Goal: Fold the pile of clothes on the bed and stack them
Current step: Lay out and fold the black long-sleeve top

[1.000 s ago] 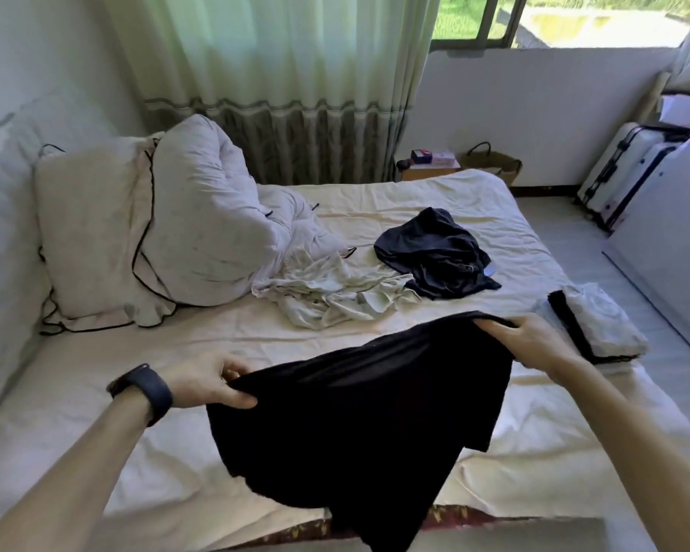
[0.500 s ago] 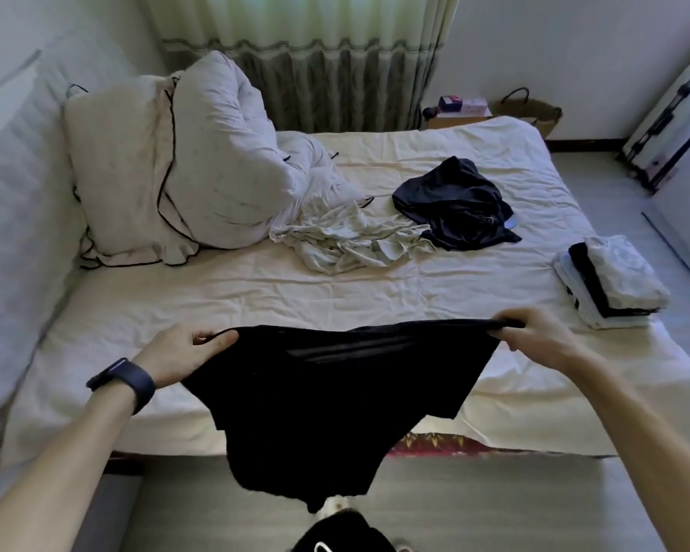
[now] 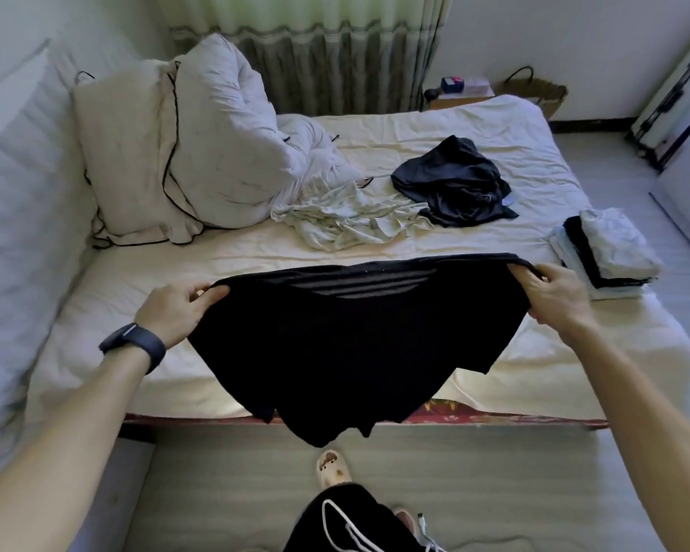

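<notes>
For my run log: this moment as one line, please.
left hand: grips black garment | right hand: grips black garment | folded stack: on bed | unfolded: pale garment, dark garment

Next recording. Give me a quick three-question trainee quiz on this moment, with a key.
1. True or false: the left hand and right hand both grip the black garment by its top edge.
2. Where is the folded stack? A: in the left hand; B: on the bed, just beyond the right hand; C: under the black garment.
3. Apart from the held one, how many unfolded garments lie on the bed?
Key: 1 true. 2 B. 3 two: a pale garment and a dark garment.
</notes>
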